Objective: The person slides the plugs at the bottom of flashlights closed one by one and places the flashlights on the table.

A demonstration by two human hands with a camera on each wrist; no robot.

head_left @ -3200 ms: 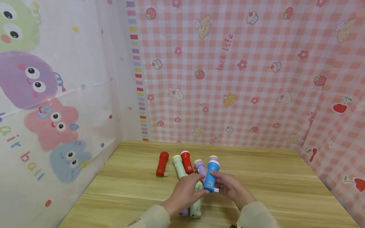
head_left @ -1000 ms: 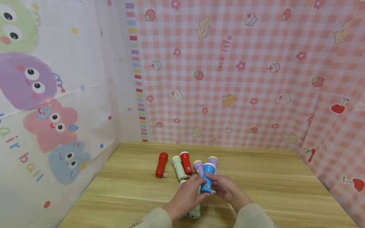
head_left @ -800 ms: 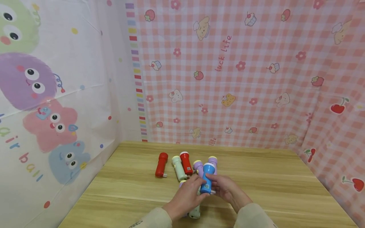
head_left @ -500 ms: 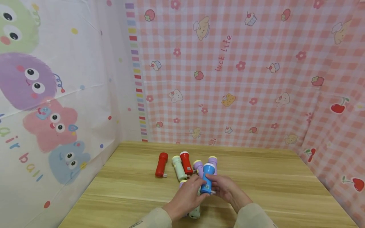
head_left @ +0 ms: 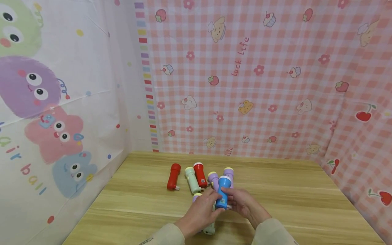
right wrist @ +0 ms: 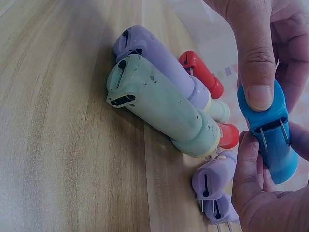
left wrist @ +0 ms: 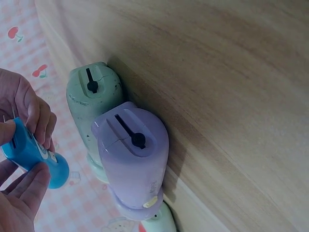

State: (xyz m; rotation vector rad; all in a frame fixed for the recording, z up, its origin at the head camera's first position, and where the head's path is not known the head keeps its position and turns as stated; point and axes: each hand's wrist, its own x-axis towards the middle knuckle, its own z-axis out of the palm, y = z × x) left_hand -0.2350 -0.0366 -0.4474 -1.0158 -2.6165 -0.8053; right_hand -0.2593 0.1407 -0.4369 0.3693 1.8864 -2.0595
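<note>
Both hands hold a blue flashlight (head_left: 225, 183) with a white rim, tilted above the table. Two metal prongs stick out of its side near the base, seen in the right wrist view. My left hand (head_left: 199, 211) pinches it near the base, its thumb pressed on the end face. From the other side, the fingers of my right hand (head_left: 245, 203) grip its body. Below the left hand lie a purple flashlight (left wrist: 133, 169) and a scuffed pale green flashlight (left wrist: 89, 106), side by side and partly hidden in the head view.
Farther back on the wooden table (head_left: 291, 197) lie a plain red flashlight (head_left: 174, 177), a pale green one (head_left: 193, 182) and a white-rimmed red one (head_left: 200, 175). Two purple flashlights, one left (head_left: 213, 178) and one right (head_left: 229, 173), sit just behind the blue one. Patterned cloth (head_left: 245, 85) hangs behind.
Since the oldest frame, the blue flashlight and both hands have shifted slightly left and toward me. Over the last second they have stayed almost still.
</note>
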